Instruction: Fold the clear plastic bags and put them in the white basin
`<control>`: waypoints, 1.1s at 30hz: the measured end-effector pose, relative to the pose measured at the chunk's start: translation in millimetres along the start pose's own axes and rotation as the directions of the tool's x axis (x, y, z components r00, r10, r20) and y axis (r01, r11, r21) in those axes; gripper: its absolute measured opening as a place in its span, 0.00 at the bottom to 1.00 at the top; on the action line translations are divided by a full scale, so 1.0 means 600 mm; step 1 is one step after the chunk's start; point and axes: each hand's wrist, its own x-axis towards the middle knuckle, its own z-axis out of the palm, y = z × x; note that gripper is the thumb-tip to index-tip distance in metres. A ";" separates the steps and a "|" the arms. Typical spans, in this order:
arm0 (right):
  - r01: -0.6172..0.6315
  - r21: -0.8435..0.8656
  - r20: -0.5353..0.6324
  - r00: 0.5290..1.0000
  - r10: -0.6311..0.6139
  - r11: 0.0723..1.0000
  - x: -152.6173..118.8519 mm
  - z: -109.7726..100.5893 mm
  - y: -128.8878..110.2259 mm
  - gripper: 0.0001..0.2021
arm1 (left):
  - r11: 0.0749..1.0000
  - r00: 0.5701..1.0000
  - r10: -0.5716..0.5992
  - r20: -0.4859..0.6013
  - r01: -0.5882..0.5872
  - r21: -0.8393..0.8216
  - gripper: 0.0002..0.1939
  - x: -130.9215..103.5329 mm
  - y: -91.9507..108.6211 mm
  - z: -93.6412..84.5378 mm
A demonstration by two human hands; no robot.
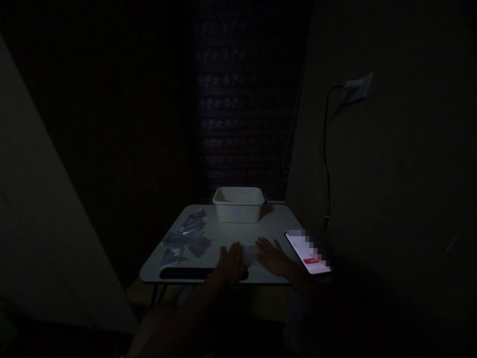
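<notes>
My left hand (231, 262) lies flat near the front of the small white table (223, 236), fingers stretched forward. My right hand (273, 257) rests to its right, palm down with the fingers spread a little. Between them is a faint, clear plastic sheet or bag (249, 255); both hands seem to touch its edges, though the dim light hides the exact contact. Over on the table's left side several clear plastic bags (194, 231) lie loosely scattered and overlapping.
A white plastic tub (238, 211) with side handles stands at the table's back. A lit tablet or phone (307, 253) lies along the right edge. A dark slot (186, 273) runs along the front edge. On the right wall, a cable (325, 149) hangs from an outlet.
</notes>
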 end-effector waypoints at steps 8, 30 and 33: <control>-0.003 -0.005 -0.127 0.992 0.003 1.000 0.014 -0.020 -0.049 0.26 | 0.998 0.998 -0.056 -0.004 0.056 0.016 0.28 -0.002 0.009 0.003; 0.021 0.037 -0.021 1.000 -0.020 0.999 0.004 0.001 -0.020 0.26 | 0.990 0.990 -0.139 0.033 0.138 0.026 0.29 0.000 0.019 0.004; -0.014 0.020 -0.029 0.999 0.015 1.000 0.000 0.000 -0.007 0.26 | 0.990 0.990 -0.138 0.011 0.137 0.023 0.29 -0.001 0.018 0.007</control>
